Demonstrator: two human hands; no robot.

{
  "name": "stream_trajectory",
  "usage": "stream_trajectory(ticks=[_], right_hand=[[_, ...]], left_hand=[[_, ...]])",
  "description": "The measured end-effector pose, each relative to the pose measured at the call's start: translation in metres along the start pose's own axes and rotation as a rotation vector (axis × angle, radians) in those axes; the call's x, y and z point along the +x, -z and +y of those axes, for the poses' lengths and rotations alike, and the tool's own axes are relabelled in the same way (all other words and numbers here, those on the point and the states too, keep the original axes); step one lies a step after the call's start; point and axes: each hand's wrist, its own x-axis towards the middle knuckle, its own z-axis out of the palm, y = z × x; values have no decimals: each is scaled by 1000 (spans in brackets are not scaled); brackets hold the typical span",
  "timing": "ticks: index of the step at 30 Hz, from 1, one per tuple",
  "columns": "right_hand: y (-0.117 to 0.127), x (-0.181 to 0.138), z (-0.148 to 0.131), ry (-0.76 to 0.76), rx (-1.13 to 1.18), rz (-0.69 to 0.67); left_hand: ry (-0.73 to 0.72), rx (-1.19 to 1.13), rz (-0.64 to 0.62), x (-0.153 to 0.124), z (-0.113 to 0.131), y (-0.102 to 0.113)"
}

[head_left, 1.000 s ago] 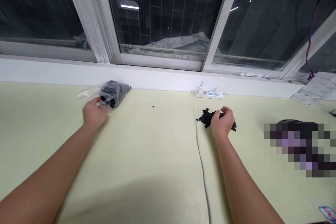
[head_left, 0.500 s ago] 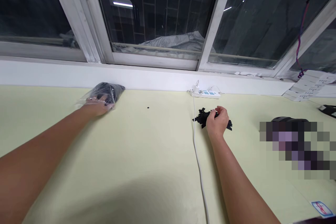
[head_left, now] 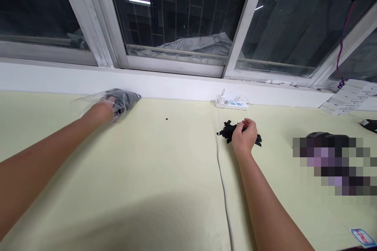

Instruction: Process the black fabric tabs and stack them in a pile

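My left hand (head_left: 101,111) reaches into a clear plastic bag (head_left: 125,102) that lies against the white ledge. Dark items fill the bag, too blurred to name, and my fingers are hidden among them. Farther right, my right hand (head_left: 245,135) rests at a small heap of flat black pieces (head_left: 228,131). Its thumb and fingers are curled together with the palm side turned left. Whether a piece is pinched between them cannot be made out. A small black dot-like piece (head_left: 166,119) lies alone on the pale yellow tabletop between my hands.
A white power strip (head_left: 234,104) with plugs sits by the ledge, and its white cable (head_left: 221,176) runs down the table just left of my right arm. Stacked white boxes (head_left: 349,96) stand at the back right. Black items (head_left: 326,139), partly pixelated, lie right.
My left hand has pushed deeper into the plastic bag, so its fingers are now out of sight. The right hand stays at the black heap, nearly unmoved.
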Motion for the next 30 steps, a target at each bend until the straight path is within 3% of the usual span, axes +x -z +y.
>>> stream_trajectory(ticks=[6, 9, 12, 17, 22, 26, 30], right_hand=[[-2, 0, 1, 15, 10, 1], [-2, 0, 1, 23, 13, 7], [-3, 1, 1, 24, 10, 13], [0, 0, -1, 21, -4, 15], [2, -1, -1, 21, -4, 10], [2, -2, 0, 8, 11, 12], [1, -2, 2, 16, 5, 11]], left_hand=[[-35, 113, 95, -44, -17, 22], [-24, 132, 114, -75, -12, 30], [-164, 54, 134, -108, 12, 30], [-382, -263, -85, -154, 89, 15], [-538, -385, -196, -178, 157, -2], [-673, -303, -95, -191, 174, -4], [-673, -216, -42, -204, 164, 8]])
